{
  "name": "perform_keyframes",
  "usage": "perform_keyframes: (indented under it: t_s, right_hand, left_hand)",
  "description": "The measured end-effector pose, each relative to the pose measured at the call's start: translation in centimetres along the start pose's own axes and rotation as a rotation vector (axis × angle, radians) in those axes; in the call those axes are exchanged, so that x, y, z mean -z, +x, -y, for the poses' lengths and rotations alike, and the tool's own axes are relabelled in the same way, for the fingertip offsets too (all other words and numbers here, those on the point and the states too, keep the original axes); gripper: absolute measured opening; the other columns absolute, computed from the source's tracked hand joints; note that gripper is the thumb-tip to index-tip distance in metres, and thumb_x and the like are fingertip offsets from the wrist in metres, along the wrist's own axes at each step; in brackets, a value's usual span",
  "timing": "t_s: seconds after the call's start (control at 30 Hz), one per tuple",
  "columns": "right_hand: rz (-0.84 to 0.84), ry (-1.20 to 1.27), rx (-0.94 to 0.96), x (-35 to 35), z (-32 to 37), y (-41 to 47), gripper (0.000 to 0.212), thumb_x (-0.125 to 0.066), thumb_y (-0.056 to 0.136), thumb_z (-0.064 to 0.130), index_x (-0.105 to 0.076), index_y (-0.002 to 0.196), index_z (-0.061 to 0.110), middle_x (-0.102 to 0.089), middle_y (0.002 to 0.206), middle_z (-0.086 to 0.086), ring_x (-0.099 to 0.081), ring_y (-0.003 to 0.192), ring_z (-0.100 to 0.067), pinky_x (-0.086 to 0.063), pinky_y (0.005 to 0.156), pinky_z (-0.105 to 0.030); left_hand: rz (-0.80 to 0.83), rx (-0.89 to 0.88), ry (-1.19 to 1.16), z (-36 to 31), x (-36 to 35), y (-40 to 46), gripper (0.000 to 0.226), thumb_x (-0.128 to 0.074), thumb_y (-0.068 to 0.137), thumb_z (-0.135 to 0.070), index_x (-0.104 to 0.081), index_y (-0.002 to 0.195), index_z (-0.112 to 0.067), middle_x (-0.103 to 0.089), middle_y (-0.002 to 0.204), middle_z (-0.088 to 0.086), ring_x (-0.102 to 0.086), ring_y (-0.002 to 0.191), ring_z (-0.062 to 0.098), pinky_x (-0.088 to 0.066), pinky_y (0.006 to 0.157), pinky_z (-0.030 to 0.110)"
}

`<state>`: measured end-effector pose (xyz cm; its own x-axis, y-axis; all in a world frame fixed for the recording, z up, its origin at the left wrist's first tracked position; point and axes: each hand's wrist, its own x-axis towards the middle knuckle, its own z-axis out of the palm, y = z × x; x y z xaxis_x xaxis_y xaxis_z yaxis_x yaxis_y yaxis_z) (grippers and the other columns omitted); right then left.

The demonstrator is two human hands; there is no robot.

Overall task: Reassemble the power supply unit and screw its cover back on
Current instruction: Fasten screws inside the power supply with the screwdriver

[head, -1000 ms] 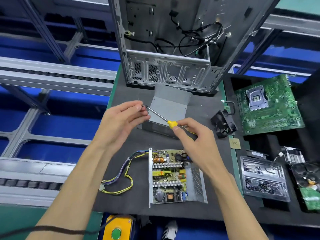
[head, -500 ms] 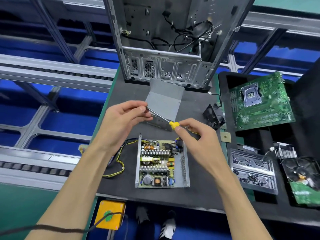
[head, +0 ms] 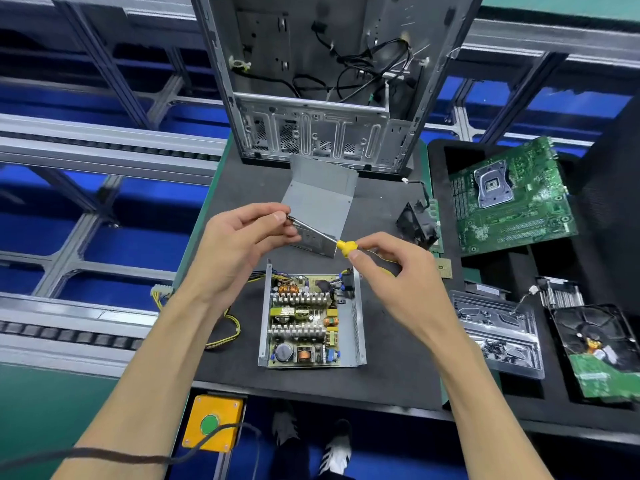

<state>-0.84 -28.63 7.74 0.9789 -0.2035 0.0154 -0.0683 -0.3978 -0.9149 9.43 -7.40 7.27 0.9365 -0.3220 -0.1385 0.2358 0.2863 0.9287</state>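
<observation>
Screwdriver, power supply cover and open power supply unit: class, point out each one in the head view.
screwdriver (head: 344,247), head view, on its yellow handle.
power supply cover (head: 320,199), head view, on its flat grey panel.
open power supply unit (head: 301,320), head view, on the circuit board inside.

PSU (head: 311,320) before cover (head: 320,202), case (head: 322,98) behind.

The screwdriver (head: 341,244) has a bright, smooth metal shaft and a glossy yellow plastic handle. The power supply unit (head: 311,317) is dull grey sheet metal with ribbed metal heat sinks, and its cover (head: 320,199) is matt grey metal. They lie on a dark, matt, slightly rough surface (head: 391,368), beside a clear glossy plastic tray (head: 498,332).
</observation>
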Motion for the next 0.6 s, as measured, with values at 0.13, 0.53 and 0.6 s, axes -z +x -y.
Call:
perform_keyframes:
  t_s: [0.13, 0.53, 0.6]
  right_hand:
    - [-0.01, -0.021, 0.019, 0.0, -0.2, -0.2, 0.007, -0.069, 0.096, 0.033, -0.073, 0.091, 0.031, -0.07, 0.081, 0.005, -0.059, 0.075, -0.006, -0.041, 0.063, -0.013]
    - [0.009, -0.141, 0.007, -1.6, -1.4, -0.8, 0.009, -0.068, 0.097, 0.031, -0.067, 0.087, 0.029, -0.057, 0.059, 0.017, -0.049, 0.055, -0.005, -0.034, 0.052, -0.014]
    - [0.015, -0.161, -0.028, -2.2, -1.7, -0.8, 0.016, -0.066, 0.098, 0.033, -0.061, 0.083, 0.029, -0.054, 0.057, 0.021, -0.052, 0.056, -0.001, -0.035, 0.052, -0.014]
  left_hand:
    - [0.006, -0.038, 0.122, -0.3, 0.1, -0.2, 0.012, -0.068, 0.091, -0.001, -0.078, 0.093, -0.008, -0.074, 0.08, 0.011, -0.073, 0.081, 0.024, -0.06, 0.081, 0.031]
    - [-0.017, 0.049, 0.216, -0.6, 0.2, -0.7, 0.015, -0.073, 0.09, -0.014, -0.077, 0.102, -0.006, -0.076, 0.088, 0.017, -0.076, 0.084, 0.03, -0.061, 0.078, 0.03]
    - [-0.054, 0.058, 0.224, -0.3, 0.3, -0.8, 0.03, -0.075, 0.086, -0.037, -0.078, 0.102, -0.011, -0.077, 0.092, 0.016, -0.076, 0.086, 0.029, -0.062, 0.076, 0.031]
